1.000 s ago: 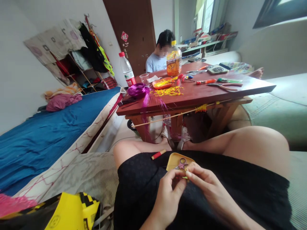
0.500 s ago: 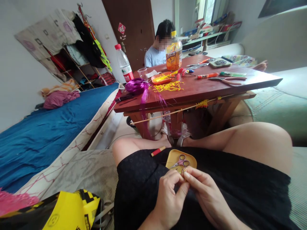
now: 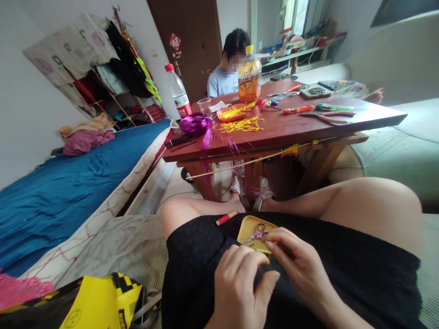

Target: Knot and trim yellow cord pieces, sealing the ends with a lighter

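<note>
My left hand [image 3: 240, 285] is raised over my lap, its thumb apart from the curled fingers, and I see nothing between them. Close by on the right, my right hand [image 3: 300, 265] has its thumb and fingertips pinched together on something too small to name. A thin yellow-green strip [image 3: 263, 251] shows between the two hands; which one touches it, I cannot tell. Just beyond them a yellow tray [image 3: 244, 225] rests on my lap, with pink-handled scissors [image 3: 258, 234] lying in it. A spool of red thread [image 3: 226, 218] lies left of the tray.
Ahead stands a red-brown table [image 3: 274, 132] with purple thread [image 3: 195, 124], yellow wire pieces [image 3: 242, 124], an orange dish [image 3: 233, 113], pliers [image 3: 325, 117] and two bottles. A stick [image 3: 236, 164] sits along its near edge. Another person [image 3: 222, 80] sits behind it.
My hands have moved apart from a close pinch together. The left thumb has opened away from its fingers, and the yellow-green strip has come into sight.
</note>
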The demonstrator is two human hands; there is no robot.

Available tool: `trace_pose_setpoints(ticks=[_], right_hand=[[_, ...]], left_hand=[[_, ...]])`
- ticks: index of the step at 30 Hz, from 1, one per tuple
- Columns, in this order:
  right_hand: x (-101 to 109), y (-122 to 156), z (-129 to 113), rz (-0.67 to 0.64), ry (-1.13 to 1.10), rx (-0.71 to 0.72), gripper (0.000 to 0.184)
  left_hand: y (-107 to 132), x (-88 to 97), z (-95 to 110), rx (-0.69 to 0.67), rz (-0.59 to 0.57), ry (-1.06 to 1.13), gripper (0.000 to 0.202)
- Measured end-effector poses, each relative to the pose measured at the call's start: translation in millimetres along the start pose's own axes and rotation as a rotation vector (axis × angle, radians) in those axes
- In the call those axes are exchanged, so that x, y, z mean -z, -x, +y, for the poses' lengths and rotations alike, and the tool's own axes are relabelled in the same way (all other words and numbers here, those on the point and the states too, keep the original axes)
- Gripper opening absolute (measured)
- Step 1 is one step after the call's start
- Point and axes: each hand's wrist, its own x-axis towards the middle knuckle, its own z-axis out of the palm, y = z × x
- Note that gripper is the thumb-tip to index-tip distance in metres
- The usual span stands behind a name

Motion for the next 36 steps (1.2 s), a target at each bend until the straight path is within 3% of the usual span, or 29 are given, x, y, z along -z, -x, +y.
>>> trace_pose_setpoints(ticks=[2,7,12,16,19,22,27,29,32,36], right_hand=[[1.2,2.6,-5.2,-0.04,0.11,0.031,0.011],[-1.8,10.6,-15.4,-0.215,0.41,0.112,0.02],[-3.1,9.3,-16.9,-0.196,0.446,0.122,0.016],[-2.5,8.6,-13.9,-0.185,0.518,0.22,0.017],[-2.5,8.3,-13.5,-0.174,0.558,0.282,0.017],[-3.4,8.0,-14.7,-0.169,0.547,0.269,0.016],[-6.0,9.1,-15.1,-0.22,0.473,0.193,0.018],[-6.7,10.1,-13.7,-0.259,0.455,0.152,0.02],[-5.9,10.5,-11.2,-0.278,0.427,0.103,0.022],[-1.5,8.0,-11.1,-0.26,0.451,0.071,0.021]], left_hand=[[-8.5,10.8,3.5,-0.004,0.083,-0.083,0.009],[-28.2,13.7,-1.6,0.255,-0.196,0.029,0.011],[-26.1,2.9,-9.2,0.382,-0.169,0.211,0.013],[-22.8,2.6,-11.1,0.392,-0.211,0.286,0.022],[-22.5,2.9,-11.4,0.406,-0.205,0.31,0.013],[-20.7,0.2,-11.2,0.36,-0.149,0.279,0.011],[-9.6,-14.2,-12.9,0.156,-0.018,0.109,0.016],[-5.7,-19.5,-15.1,0.159,0.013,0.086,0.018],[-5.0,-19.9,-18.7,0.25,-0.031,0.149,0.016],[-9.6,-7.4,-20.0,0.343,-0.226,0.266,0.022]])
